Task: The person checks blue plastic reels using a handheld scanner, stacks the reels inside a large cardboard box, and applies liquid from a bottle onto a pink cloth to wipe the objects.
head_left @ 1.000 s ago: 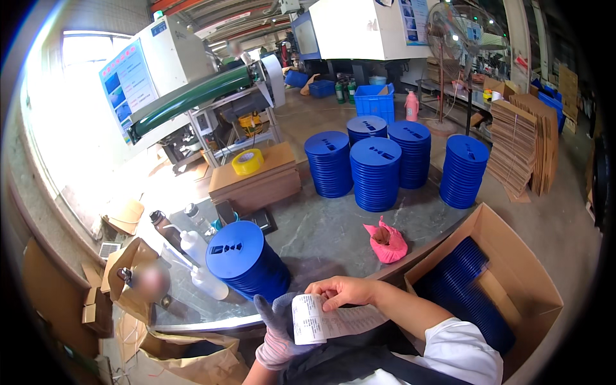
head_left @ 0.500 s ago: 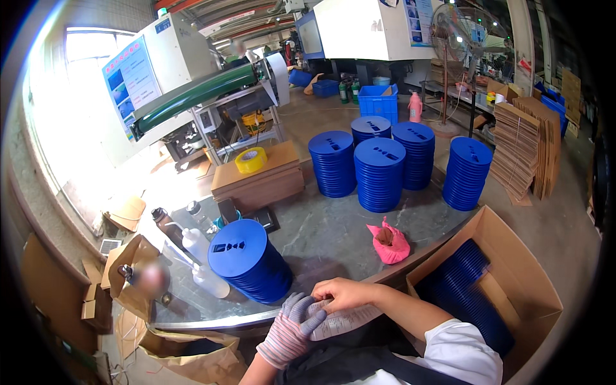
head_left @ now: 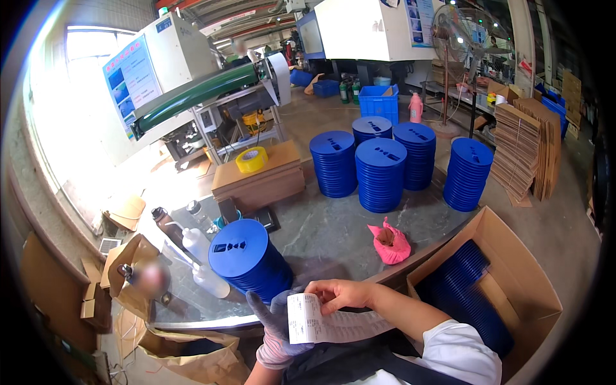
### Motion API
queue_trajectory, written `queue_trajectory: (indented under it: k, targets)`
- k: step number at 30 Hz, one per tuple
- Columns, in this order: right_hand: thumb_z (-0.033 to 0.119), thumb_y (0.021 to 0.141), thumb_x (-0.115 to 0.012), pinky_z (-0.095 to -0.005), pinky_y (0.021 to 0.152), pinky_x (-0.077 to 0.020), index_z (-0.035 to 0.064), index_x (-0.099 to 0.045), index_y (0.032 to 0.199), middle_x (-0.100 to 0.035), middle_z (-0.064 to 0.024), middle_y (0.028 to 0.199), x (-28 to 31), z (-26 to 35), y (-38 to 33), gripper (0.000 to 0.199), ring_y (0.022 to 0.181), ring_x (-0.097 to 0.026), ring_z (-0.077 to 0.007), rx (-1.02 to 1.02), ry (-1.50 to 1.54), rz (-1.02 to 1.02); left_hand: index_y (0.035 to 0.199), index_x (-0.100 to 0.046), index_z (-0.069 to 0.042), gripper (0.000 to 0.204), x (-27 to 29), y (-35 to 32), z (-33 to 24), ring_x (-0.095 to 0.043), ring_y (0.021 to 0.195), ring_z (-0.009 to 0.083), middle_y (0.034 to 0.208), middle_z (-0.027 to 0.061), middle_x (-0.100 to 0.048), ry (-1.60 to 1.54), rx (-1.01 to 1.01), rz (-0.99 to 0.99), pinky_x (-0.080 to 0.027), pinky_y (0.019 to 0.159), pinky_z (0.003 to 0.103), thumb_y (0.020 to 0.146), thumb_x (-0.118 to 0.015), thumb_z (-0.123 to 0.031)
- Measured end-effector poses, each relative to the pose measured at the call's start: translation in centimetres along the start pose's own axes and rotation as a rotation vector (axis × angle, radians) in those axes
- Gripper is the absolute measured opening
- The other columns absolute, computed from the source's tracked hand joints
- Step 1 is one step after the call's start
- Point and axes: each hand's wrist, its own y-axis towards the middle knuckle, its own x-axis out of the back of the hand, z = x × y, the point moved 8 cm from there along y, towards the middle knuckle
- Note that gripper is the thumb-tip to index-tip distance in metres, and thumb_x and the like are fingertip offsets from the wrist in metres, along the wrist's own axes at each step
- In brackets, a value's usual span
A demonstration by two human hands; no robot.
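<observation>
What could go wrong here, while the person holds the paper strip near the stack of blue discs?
1. The paper strip is thin and pinched between the gloved left hand and the bare right hand; pulling both ways might tear it.
2. The nearest blue disc stack stands close to the hands, so a careless move may knock it.
3. The white squeeze bottles beside that stack could tip if it shifts.

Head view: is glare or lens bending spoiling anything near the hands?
Head view: window light blows out the left side, away from the hands; the paper strip, gloved left hand and bare right hand read sharp; straight edges bow toward the rim, corners black.
</observation>
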Motion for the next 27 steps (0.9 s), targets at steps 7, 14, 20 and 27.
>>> queue_trajectory:
  k: [7,14,20,27]
  targets:
    - [0.006,0.082,-0.072,-0.0308,0.095,-0.0432,0.0071,-0.054,0.117,-0.062,-0.0019,0.11,-0.8,-0.7,0.4,0.039,0.107,-0.057,-0.0133,-0.012,0.034,0.03,0.151,0.022,-0.022,0.146,-0.3,0.1,-0.4,-0.054,0.112,0.0236,0.125,0.0122,-0.052,0.105,-0.038,0.029,-0.034,0.107,0.042,0.06,-0.092,-0.035]
    - [0.009,0.084,-0.071,-0.0276,0.089,-0.0448,0.006,-0.062,0.107,-0.065,0.0008,0.1,-1.1,-0.6,0.2,0.024,0.098,-0.058,-0.0095,-0.024,0.024,0.023,0.149,0.026,-0.024,0.149,-0.3,-0.5,0.3,-0.052,0.118,0.0251,0.132,0.0143,-0.046,-0.005,-0.01,0.065,-0.036,0.106,0.043,0.06,-0.092,-0.039]
    - [0.02,0.086,-0.072,-0.0274,0.082,-0.0451,0.0011,-0.061,0.106,-0.065,-0.0024,0.095,-0.4,-0.1,-0.5,0.03,0.09,-0.057,-0.0096,-0.114,-0.485,-0.009,0.135,-0.034,-0.004,0.1,-2.0,1.2,-2.9,-0.044,0.12,0.0491,0.13,0.027,-0.041,0.692,-0.11,0.484,-0.04,0.101,0.054,0.053,-0.087,-0.022]
    - [0.023,0.083,-0.074,-0.0293,0.084,-0.0455,0.0007,-0.059,0.11,-0.064,-0.0039,0.097,0.1,-0.2,-0.3,0.038,0.092,-0.057,-0.0117,-0.17,-0.673,-0.068,0.131,-0.042,-0.01,0.079,-1.8,-0.4,-1.3,-0.056,0.106,0.0459,0.12,0.0279,-0.051,0.729,-0.18,0.476,-0.051,0.089,0.045,0.064,-0.083,-0.016]
